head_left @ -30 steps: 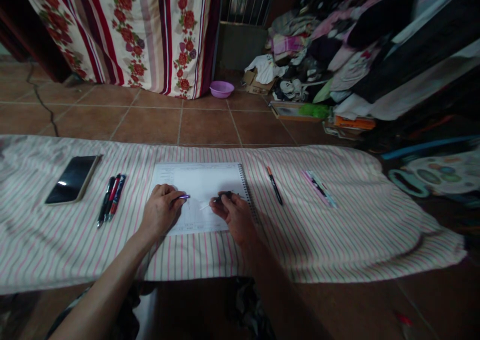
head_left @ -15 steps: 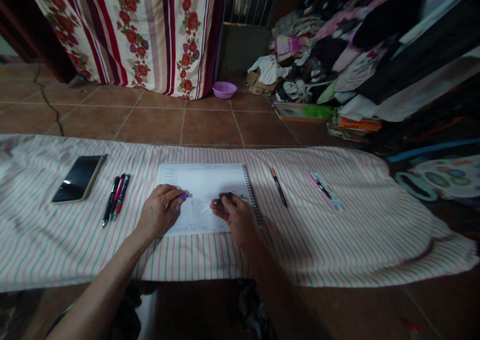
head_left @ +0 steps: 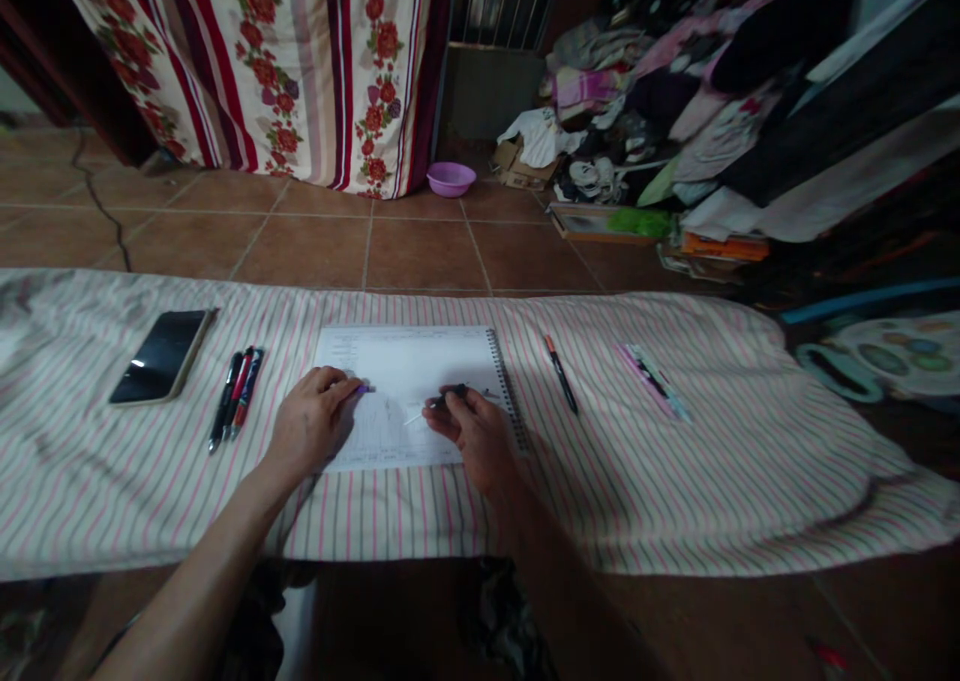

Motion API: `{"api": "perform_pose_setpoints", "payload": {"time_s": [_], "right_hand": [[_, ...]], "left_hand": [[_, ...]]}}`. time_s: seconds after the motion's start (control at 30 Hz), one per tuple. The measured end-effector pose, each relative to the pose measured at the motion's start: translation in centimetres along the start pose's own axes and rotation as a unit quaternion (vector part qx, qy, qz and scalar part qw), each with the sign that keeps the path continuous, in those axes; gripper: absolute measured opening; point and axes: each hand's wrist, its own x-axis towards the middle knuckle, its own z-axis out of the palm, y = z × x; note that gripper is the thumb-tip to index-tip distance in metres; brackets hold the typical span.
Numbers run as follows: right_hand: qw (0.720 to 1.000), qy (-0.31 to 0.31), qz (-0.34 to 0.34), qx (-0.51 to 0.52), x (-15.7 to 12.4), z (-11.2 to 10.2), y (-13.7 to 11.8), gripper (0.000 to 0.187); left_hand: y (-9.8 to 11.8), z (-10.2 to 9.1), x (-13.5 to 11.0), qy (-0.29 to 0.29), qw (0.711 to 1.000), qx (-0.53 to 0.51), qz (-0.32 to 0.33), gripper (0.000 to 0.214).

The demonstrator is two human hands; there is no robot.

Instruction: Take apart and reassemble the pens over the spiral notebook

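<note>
A spiral notebook (head_left: 420, 361) lies open on a striped cloth (head_left: 675, 461). My left hand (head_left: 307, 426) rests on the left of the page, fingers closed on a small purple pen part (head_left: 365, 389). My right hand (head_left: 476, 436) rests on the right of the page, pinching a dark pen body (head_left: 450, 395) with a thin white refill (head_left: 412, 417) sticking out towards the left hand. The two hands are a short gap apart.
Three pens (head_left: 236, 396) and a phone (head_left: 163, 356) lie left of the notebook. Another pen (head_left: 560, 373) and a flat pink-edged item (head_left: 651, 381) lie to its right. Beyond are a tiled floor, a purple bowl (head_left: 451, 177), a floral curtain (head_left: 300, 61) and heaped clothes (head_left: 675, 81).
My left hand has drawn the purple part slightly back and to the left. The right hand has hardly moved. The view has shifted a little.
</note>
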Motion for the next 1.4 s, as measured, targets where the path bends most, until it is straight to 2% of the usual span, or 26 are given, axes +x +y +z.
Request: {"api": "perform_pose_setpoints", "payload": {"time_s": [0.13,0.3,0.7,1.0,1.13,1.4], "right_hand": [[1.000,0.007,0.008,0.006,0.0,0.0,0.0,0.031],[1.000,0.005,0.006,-0.002,0.0,-0.1,0.0,0.031],[1.000,0.011,0.007,-0.001,-0.1,-0.1,-0.3,0.030],[1.000,0.007,0.001,0.003,0.2,-0.3,0.4,0.029],[1.000,0.010,0.001,0.001,0.2,-0.3,0.4,0.028],[1.000,0.007,-0.003,-0.004,0.2,-0.3,0.4,0.028]], "left_hand": [[-0.2,-0.1,0.2,-0.028,0.997,0.075,0.013,0.028],[0.1,-0.2,0.4,-0.045,0.995,0.086,0.009,0.027],[0.3,0.0,0.7,-0.024,0.996,0.081,0.032,0.029],[0.9,-1.0,1.1,-0.027,0.989,0.142,0.029,0.030],[0.7,-1.0,1.1,-0.006,0.987,0.153,0.044,0.032],[0.0,-0.6,0.8,0.007,0.990,0.137,0.027,0.028]]}}
